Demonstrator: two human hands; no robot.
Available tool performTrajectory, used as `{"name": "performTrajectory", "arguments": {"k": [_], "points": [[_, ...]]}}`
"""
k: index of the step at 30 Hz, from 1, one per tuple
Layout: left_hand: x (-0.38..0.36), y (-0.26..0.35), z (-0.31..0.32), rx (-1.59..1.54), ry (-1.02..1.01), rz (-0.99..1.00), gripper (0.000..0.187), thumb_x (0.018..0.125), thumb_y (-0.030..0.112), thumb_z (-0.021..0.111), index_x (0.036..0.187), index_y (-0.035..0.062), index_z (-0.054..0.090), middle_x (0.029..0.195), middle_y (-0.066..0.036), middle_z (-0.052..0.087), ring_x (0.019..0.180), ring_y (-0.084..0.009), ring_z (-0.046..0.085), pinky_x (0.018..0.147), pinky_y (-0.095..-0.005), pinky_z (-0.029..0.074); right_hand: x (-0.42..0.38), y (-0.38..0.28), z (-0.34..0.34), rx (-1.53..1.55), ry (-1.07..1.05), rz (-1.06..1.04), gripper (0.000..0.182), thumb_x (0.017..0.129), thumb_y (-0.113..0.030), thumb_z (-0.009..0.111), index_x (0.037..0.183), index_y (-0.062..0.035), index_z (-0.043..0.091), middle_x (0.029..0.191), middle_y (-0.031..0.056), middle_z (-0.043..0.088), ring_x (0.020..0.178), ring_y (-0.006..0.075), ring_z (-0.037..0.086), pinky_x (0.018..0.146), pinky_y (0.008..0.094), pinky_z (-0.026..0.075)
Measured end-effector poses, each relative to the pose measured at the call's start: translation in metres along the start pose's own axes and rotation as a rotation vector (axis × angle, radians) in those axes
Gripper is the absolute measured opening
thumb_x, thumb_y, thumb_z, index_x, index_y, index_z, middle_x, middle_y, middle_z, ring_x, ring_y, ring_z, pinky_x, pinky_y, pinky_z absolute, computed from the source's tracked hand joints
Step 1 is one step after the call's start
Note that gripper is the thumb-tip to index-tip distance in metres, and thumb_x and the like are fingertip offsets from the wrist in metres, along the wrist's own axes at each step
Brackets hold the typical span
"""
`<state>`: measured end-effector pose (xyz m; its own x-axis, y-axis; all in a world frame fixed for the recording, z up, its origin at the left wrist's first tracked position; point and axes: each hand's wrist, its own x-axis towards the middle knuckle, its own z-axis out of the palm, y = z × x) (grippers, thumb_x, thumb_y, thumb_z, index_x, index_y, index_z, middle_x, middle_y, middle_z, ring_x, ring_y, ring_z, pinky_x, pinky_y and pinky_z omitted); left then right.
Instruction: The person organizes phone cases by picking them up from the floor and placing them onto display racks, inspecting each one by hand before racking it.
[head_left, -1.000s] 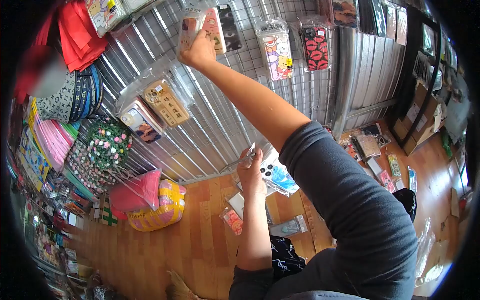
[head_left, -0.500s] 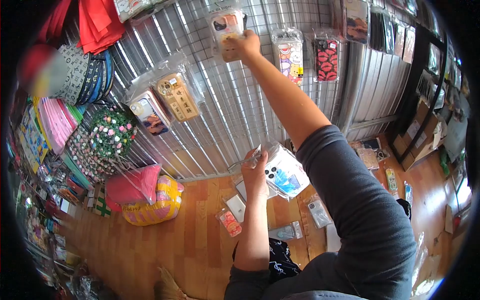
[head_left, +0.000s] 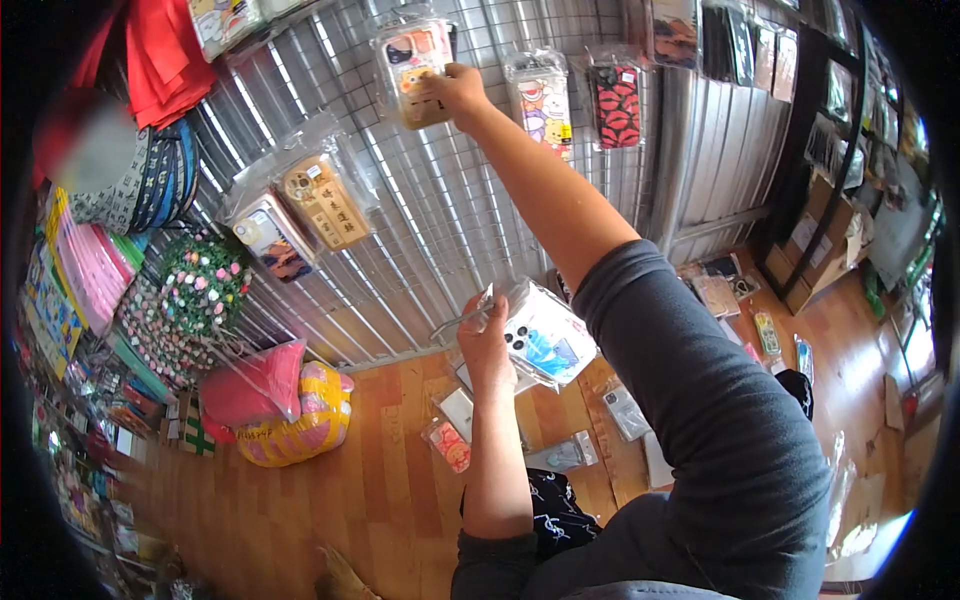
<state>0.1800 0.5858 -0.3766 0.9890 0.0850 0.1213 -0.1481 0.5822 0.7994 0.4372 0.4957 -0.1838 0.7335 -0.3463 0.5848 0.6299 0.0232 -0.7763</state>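
While my right hand (head_left: 455, 92) clasps a packaged phone case (head_left: 408, 66) by the metal wall (head_left: 425, 225), my left hand (head_left: 484, 335) pinches a bagged white case (head_left: 556, 342), whose slick plastic could slip free.

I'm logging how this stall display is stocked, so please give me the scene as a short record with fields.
Left hand: holds a bagged white phone case with a blue print
Right hand: touches bagged cases at the wire grid
Also on grid: cartoon-print case, lip-print case
Floor: wood-look, with scattered packs and a yellow-taped bundle
Unclear: how many cases are at the right hand
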Motion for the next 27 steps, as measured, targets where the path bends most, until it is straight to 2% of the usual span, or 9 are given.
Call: {"name": "performTrajectory", "arguments": {"k": [3,5,9,13,15,17,23,25,27], "points": [[0.0,0.0,-0.002,0.01,0.023,0.013,0.027,0.076,0.008,0.063,0.099,-0.0015,0.053,0.086,-0.008,0.059,0.075,-0.0126,0.057,0.067,-0.0238,0.046,-0.013,-0.012,0.001,0.079,-0.021,0.059,0.023,0.075,-0.011,0.062,0.088,0.0067,0.057,0.076,0.0118,0.059,0.065,0.0167,0.057,0.056,0.0292,0.046],[0.002,-0.001,-0.006,0.001,-0.014,0.005,0.026,0.076,0.008,0.062,0.099,-0.0011,0.053,0.087,-0.008,0.059,0.075,-0.0128,0.057,0.066,-0.0237,0.046,-0.016,-0.013,0.001,0.124,-0.039,0.082,0.029,0.073,-0.01,0.063,0.095,0.0069,0.056,0.081,0.0146,0.06,0.069,0.0194,0.059,0.06,0.0311,0.046],[0.0,0.001,-0.002,-0.019,-0.004,0.009,0.023,0.077,0.007,0.061,0.097,-0.0005,0.054,0.085,-0.008,0.059,0.073,-0.0122,0.057,0.064,-0.0232,0.046,-0.025,-0.013,0.0,0.088,-0.038,0.073,0.03,0.074,-0.009,0.062,0.098,0.0064,0.054,0.084,0.0145,0.059,0.068,0.0204,0.059,0.056,0.0315,0.048],[-0.002,0.002,-0.001,0.001,-0.005,0.028,0.021,0.077,0.007,0.06,0.096,0.0001,0.055,0.081,-0.006,0.06,0.07,-0.011,0.057,0.062,-0.0228,0.046,-0.037,-0.013,-0.007,0.18,-0.163,0.198,0.031,0.079,-0.012,0.057,0.103,0.0048,0.05,0.089,0.0142,0.057,0.073,0.0227,0.06,0.06,0.0356,0.053],[0.0,0.001,-0.004,-0.003,-0.015,0.028,0.021,0.077,0.008,0.06,0.096,0.0001,0.055,0.08,-0.005,0.06,0.069,-0.0108,0.057,0.061,-0.0227,0.046,-0.037,-0.006,-0.006,0.355,-0.178,0.227,0.028,0.078,-0.008,0.056,0.103,0.0053,0.051,0.088,0.0141,0.058,0.072,0.0231,0.061,0.054,0.0348,0.052],[0.001,-0.001,-0.005,0.004,-0.028,0.02,0.021,0.077,0.008,0.06,0.096,0.0002,0.055,0.08,-0.005,0.059,0.069,-0.0107,0.057,0.061,-0.0228,0.046,-0.037,-0.004,-0.008,0.392,-0.209,0.22,0.027,0.08,-0.007,0.053,0.105,0.0048,0.05,0.088,0.014,0.058,0.073,0.0236,0.061,0.059,0.0358,0.053],[0.003,-0.004,-0.003,-0.039,-0.026,0.021,0.022,0.076,0.006,0.061,0.096,-0.0001,0.054,0.081,-0.005,0.058,0.067,-0.0111,0.057,0.06,-0.0229,0.046,-0.039,-0.009,-0.011,0.388,-0.221,0.215,0.027,0.08,-0.006,0.053,0.104,0.0059,0.049,0.091,0.0136,0.058,0.075,0.0228,0.06,0.062,0.0357,0.053],[0.003,-0.006,-0.004,-0.031,-0.048,0.02,0.024,0.076,0.007,0.062,0.097,-0.0002,0.054,0.08,-0.005,0.058,0.069,-0.0115,0.057,0.061,-0.0232,0.046,-0.039,-0.009,-0.013,0.359,-0.247,0.217,0.026,0.083,-0.009,0.05,0.106,0.0031,0.049,0.094,0.0127,0.056,0.083,0.0234,0.059,0.072,0.0378,0.052],[0.003,-0.007,-0.004,-0.024,-0.032,0.01,0.024,0.076,0.007,0.062,0.097,-0.0003,0.054,0.081,-0.006,0.059,0.07,-0.0114,0.057,0.062,-0.0232,0.046,-0.038,-0.007,-0.013,0.363,-0.241,0.213,0.026,0.083,-0.009,0.051,0.106,0.003,0.048,0.093,0.0125,0.057,0.082,0.0231,0.059,0.071,0.0371,0.052]]}}
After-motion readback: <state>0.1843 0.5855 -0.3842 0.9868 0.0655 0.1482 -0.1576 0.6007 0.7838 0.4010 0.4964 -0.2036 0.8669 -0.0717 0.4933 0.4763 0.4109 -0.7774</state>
